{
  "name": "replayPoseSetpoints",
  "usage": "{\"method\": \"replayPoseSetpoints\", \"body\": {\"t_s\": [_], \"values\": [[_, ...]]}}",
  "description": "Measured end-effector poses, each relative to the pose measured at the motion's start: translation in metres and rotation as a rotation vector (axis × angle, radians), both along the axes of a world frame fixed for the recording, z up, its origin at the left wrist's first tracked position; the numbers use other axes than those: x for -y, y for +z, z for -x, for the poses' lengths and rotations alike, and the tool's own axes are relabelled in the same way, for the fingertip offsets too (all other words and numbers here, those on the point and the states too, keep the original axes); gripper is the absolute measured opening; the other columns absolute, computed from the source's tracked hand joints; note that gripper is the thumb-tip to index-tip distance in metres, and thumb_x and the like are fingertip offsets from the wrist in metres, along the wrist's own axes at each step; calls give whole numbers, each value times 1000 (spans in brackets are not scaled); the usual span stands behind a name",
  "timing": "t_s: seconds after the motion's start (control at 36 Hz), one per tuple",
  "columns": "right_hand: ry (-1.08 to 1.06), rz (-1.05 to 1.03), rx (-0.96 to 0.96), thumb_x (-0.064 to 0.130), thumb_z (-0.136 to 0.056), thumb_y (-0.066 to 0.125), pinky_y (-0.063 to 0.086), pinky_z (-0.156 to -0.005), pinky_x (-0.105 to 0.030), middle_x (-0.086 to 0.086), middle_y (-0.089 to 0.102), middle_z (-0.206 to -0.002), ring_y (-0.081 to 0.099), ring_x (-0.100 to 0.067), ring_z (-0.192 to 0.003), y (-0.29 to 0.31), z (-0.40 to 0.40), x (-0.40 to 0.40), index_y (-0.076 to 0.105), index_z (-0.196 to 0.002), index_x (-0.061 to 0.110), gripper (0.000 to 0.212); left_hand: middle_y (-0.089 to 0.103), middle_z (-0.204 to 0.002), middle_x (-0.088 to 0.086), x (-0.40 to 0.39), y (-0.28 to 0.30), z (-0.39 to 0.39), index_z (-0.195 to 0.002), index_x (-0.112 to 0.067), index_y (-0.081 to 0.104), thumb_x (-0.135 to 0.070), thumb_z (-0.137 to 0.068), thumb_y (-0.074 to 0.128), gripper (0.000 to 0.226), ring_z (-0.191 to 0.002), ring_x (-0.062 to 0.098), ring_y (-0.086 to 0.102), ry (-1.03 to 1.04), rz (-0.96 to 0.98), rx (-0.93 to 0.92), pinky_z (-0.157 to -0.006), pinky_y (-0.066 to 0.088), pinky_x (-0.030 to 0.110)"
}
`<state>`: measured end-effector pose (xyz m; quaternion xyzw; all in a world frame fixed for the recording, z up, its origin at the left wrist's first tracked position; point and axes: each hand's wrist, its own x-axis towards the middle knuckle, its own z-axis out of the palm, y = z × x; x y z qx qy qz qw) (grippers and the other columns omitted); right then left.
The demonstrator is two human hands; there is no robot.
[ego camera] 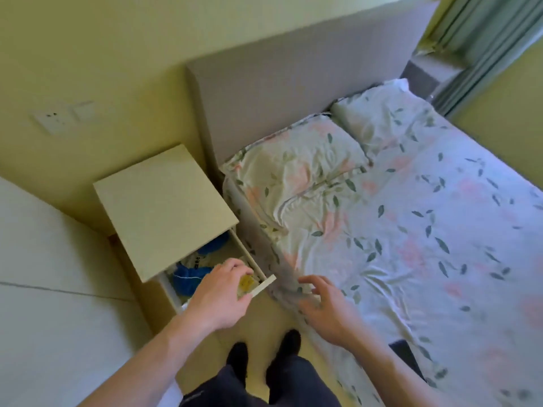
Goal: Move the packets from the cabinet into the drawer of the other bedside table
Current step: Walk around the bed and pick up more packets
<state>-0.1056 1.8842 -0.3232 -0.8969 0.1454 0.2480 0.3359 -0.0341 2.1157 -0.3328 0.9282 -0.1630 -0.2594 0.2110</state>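
Over one open drawer point(258, 284): left hand point(219, 292), fingers curled round one yellow packet point(245, 284); right hand point(326, 304), fingers spread, empty.

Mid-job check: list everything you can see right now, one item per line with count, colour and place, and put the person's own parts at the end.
bedside table: one, cream, left of the bed against the wall
drawer: one, cream, pulled open below the table top
blue items: number unclear, blue, inside the drawer
packet: one, yellow, in the left hand over the drawer front
bed: one, floral sheet, right side
pillows: two, floral, at the headboard
headboard: one, grey, behind the pillows
wall socket: one, white, wall at left
curtain: one, grey-green, top right
left hand: grips the packet
right hand: fingers spread, holds nothing, beside the bed edge
feet: two, dark footwear, bottom centre
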Motion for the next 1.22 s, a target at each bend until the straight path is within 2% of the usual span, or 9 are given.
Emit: {"method": "replayPoseSetpoints", "body": {"t_s": [0.11, 0.28, 0.42, 0.53, 0.58, 0.69, 0.86, 0.97, 1.22], "values": [[-155, -10, 70, 36, -99, 56, 45, -102, -25, 15, 43, -144, 49, -8, -127, 25, 62, 32, 48, -138, 40, 41, 36, -147, -19, 37, 38, 21, -143, -34, 47, -43, -95, 61, 51, -134, 6, 39, -182, 4, 68, -113, 36, 25], [-393, -55, 190, 41, -97, 59, 44, -108, -29, 22, 43, -140, 47, -3, -130, 63, 159, 87, 47, -137, 46, 42, 37, -146, -20, 123, 92, 72, -143, -34, 48, -45, -94, 62, 53, -137, 6, 38, -409, 66, 170, -117, 33, 24], [-571, -31, 295, 43, -93, 62, 49, -102, -32, 30, 46, -126, 54, 1, -120, 89, 268, 143, 48, -130, 52, 40, 36, -149, -20, 217, 120, 152, -143, -37, 48, -45, -94, 63, 52, -138, 5, 38, -576, 130, 235, -115, 29, 23], [-680, 19, 297, 40, -97, 63, 47, -91, -20, 24, 46, -120, 55, 0, -108, 112, 370, 187, 47, -133, 49, 40, 38, -147, -20, 293, 134, 232, -140, -38, 50, -47, -92, 64, 51, -136, 5, 39, -681, 220, 223, -116, 32, 26], [-731, 57, 321, 42, -96, 63, 50, -99, -26, 26, 46, -128, 52, 3, -116, 118, 422, 210, 47, -135, 50, 43, 39, -147, -20, 329, 141, 276, -139, -40, 51, -47, -92, 64, 50, -135, 6, 41, -732, 265, 210, -115, 36, 29], [-862, 88, 351, 42, -95, 64, 46, -110, -35, 24, 46, -140, 48, 1, -126, 130, 520, 249, 46, -140, 44, 48, 35, -151, -22, 391, 153, 361, -141, -42, 48, -49, -93, 65, 51, -136, 6, 39, -860, 278, 229, -113, 36, 30], [-1036, 128, 420, 37, -95, 67, 44, -108, -26, 24, 46, -136, 48, 2, -124, 148, 636, 293, 48, -137, 43, 46, 34, -153, -18, 470, 161, 457, -141, -42, 47, -54, -93, 61, 52, -137, 8, 38, -1083, 246, 263, -115, 32, 29], [-1142, 149, 442, 38, -95, 66, 45, -106, -28, 26, 46, -135, 47, 2, -124, 150, 701, 323, 48, -135, 45, 45, 35, -152, -18, 525, 158, 508, -140, -43, 47, -57, -91, 60, 52, -135, 7, 41, -1198, 238, 273, -114, 34, 30], [-1244, 213, 416, 39, -96, 65, 44, -103, -25, 33, 44, -132, 47, 2, -124, 153, 825, 434, 45, -135, 47, 45, 29, -155, -22, 667, 140, 619, -141, -46, 43, -63, -91, 55, 54, -139, 8, 37, -1298, 251, 298, -115, 35, 31]]}}
